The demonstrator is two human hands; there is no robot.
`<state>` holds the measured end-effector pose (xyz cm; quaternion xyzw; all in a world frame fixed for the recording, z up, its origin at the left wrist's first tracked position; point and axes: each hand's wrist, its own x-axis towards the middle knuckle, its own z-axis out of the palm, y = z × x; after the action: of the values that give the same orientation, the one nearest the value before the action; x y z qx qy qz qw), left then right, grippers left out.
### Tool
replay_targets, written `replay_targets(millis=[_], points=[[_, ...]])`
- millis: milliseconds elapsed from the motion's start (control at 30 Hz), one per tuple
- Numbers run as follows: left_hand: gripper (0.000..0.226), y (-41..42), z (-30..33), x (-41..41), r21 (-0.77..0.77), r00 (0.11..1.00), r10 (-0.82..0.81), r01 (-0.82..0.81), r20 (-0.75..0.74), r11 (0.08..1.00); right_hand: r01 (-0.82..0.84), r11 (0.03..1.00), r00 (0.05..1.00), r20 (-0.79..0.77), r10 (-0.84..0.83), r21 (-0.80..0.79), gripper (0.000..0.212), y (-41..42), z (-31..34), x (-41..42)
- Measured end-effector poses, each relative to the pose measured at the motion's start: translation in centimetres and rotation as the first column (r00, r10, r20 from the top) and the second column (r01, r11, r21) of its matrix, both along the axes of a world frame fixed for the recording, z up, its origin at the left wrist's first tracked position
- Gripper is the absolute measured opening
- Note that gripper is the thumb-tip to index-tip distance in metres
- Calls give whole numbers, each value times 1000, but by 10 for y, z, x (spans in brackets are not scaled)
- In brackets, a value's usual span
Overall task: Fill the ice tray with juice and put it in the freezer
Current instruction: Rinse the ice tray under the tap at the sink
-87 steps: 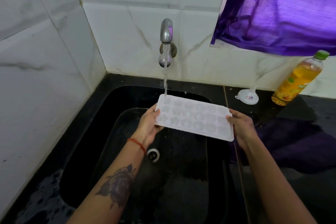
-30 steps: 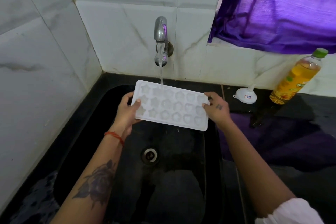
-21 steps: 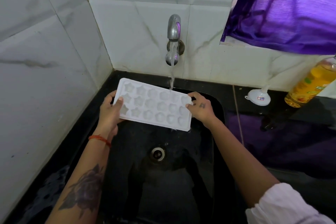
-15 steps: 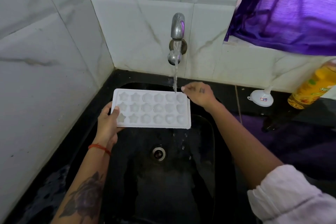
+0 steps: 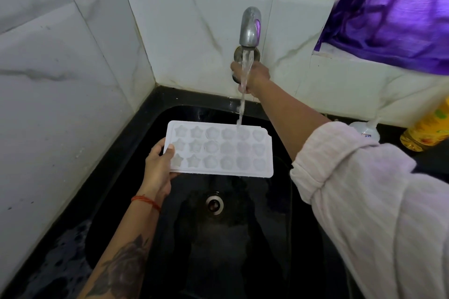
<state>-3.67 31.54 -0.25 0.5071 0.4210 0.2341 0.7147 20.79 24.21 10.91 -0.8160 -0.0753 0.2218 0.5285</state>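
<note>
A white ice tray (image 5: 220, 149) with star and round moulds hangs level over the black sink (image 5: 243, 250). My left hand (image 5: 159, 167) grips its left end, thumb on top. Water runs from the steel tap (image 5: 250, 26) onto the tray's far right cells. My right hand (image 5: 252, 75) is closed around the tap's knob under the spout, behind the stream. The juice bottle (image 5: 427, 128), yellow with an orange-yellow label, stands at the right edge, partly cut off.
A small white funnel (image 5: 364, 128) sits on the black counter beside the bottle. White marble tiles wall the left and back. A purple curtain (image 5: 401, 7) hangs at the upper right. The sink drain (image 5: 214, 204) lies below the tray.
My right hand let go of the tray's right end and rose to the tap knob. The left hand alone now holds the tray, which stays under the stream.
</note>
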Motion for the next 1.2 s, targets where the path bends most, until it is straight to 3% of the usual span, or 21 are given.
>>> replay_targets(millis=[100,233,300,367,467,533,600,633,800,1033,1200], points=[[25,-2,-2,0,-7,1000,-13,13,-1,1000,33,984,991,-134,-9,177,24,0,-3,2],[31,-4,-2,1,-19,1000,-17,17,-7,1000,-81,963,969,-205,136,256,23,-15,4,2],[30,-6,-1,1,-28,1000,-14,14,-7,1000,-146,968,961,-202,187,204,38,-30,2,2],[29,-7,0,-1,-38,1000,-12,12,-4,999,-155,988,982,-106,156,24,55,-54,-8,-5],[26,-11,1,-3,-59,1000,-7,8,3,998,-74,970,997,5,77,-230,64,-113,-35,-33],[22,-17,2,-2,-76,1000,-17,17,6,997,-150,972,982,-144,124,-180,70,-153,-53,-58],[21,-25,1,-1,-94,999,-46,47,7,994,-243,967,940,-266,215,-78,61,-180,-66,-81],[20,-29,-1,-1,-104,998,-67,66,3,992,-231,971,944,-257,207,-67,53,-188,-70,-89],[23,-54,-14,-6,-207,987,-146,128,-69,970,-49,989,999,-1,49,-138,31,-202,-54,-107],[29,-85,-29,-12,-243,891,-345,279,-296,929,-72,955,944,288,158,-288,24,-194,4,-126],[48,-101,-23,-9,-327,851,-476,395,-221,859,-107,950,886,406,225,-293,14,-201,26,-137]])
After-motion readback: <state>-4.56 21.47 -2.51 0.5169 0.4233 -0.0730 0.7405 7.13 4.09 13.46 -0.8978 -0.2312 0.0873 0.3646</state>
